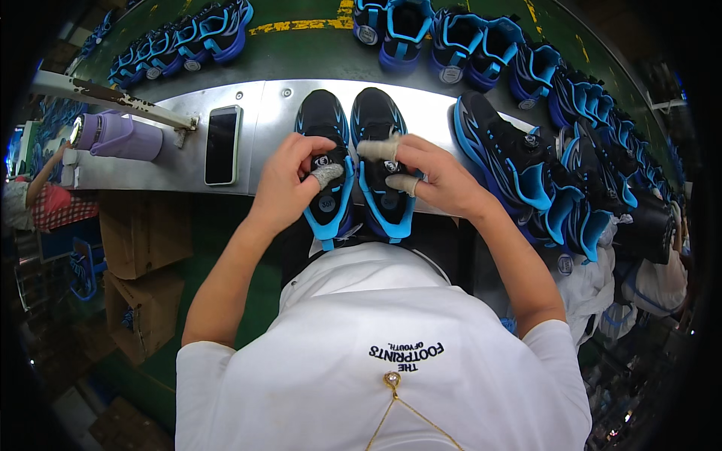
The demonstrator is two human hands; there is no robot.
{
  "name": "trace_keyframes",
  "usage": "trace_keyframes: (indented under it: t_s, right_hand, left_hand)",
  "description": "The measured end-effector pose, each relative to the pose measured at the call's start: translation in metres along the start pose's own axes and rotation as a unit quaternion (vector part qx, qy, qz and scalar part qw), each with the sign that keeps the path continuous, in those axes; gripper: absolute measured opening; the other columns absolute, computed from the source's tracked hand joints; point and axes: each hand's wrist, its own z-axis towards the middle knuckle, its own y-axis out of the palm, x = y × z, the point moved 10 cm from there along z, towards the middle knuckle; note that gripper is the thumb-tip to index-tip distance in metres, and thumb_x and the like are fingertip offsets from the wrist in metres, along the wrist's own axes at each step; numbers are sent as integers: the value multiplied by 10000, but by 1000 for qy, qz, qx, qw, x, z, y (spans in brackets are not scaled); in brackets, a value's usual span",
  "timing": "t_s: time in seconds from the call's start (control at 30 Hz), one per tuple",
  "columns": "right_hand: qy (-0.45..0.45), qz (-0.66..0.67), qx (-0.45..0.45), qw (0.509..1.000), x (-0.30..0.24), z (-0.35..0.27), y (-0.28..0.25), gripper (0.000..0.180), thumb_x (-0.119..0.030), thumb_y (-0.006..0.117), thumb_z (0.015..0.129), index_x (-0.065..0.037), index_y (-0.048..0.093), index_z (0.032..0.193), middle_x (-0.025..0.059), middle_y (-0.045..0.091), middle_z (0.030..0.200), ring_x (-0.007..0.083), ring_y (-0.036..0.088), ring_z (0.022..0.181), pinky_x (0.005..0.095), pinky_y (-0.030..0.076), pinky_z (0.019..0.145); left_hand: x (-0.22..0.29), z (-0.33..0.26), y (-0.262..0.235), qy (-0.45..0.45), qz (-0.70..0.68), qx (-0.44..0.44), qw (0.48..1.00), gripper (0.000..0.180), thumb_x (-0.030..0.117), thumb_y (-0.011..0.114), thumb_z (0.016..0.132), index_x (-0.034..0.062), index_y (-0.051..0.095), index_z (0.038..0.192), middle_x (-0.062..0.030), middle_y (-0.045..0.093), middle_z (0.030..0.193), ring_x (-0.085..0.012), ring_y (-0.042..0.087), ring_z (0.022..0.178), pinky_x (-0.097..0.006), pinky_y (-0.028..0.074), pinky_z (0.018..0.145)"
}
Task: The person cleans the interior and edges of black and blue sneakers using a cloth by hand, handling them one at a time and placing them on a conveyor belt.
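Observation:
Side by side in front of me, a pair of black sneakers with bright blue trim lies on the metal bench, toes pointing away: the left sneaker [322, 113] and the right sneaker [376, 111]. My left hand [280, 184] is closed on the left sneaker, its thumb and curled fingers at the tongue beside a small round dial. On the right sneaker, my right hand [444, 179] pinches at the tongue and upper from the right side. Cloth-like wraps cover my left thumb and some right-hand fingers. What lies under my fingertips is partly hidden.
A phone [223, 145] and a purple tumbler [124, 137] are on the metal bench [263, 105] to the left. More sneakers [500, 150] crowd the right. Rows of sneakers [406, 37] stand on the green surface beyond. Cardboard boxes [143, 233] stand lower left; another person [53, 203] is at far left.

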Motion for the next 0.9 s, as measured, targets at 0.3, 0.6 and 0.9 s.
trace_keyframes:
  t_s: [0.3, 0.6, 0.9]
  right_hand:
    - [53, -5, -35, 998, 15, -2, 0, 498, -99, 759, 783, -184, 655, 1263, 66, 543, 863, 207, 560, 811, 312, 475, 750]
    - [70, 15, -5, 997, 12, -2, -3, 397, -85, 747, 796, -142, 684, 1183, 73, 531, 857, 227, 545, 795, 317, 466, 724]
    - [41, -7, 12, 999, 11, -1, -5, 361, -110, 762, 794, -149, 693, 1146, 70, 524, 857, 220, 548, 767, 311, 467, 700]
  left_hand:
    - [6, -5, -6, 44, -85, -1, 995, 463, -31, 680, 789, 54, 611, 1240, -13, 558, 991, -117, 449, 822, -238, 405, 783]
    - [12, -5, -8, 61, -51, 7, 997, 412, -15, 665, 768, 52, 631, 1173, -30, 545, 925, -138, 451, 790, -257, 409, 742]
    - [44, -23, -22, 73, -29, 101, 992, 338, 14, 680, 764, 47, 633, 1097, -60, 597, 1031, -166, 493, 802, -259, 419, 718]
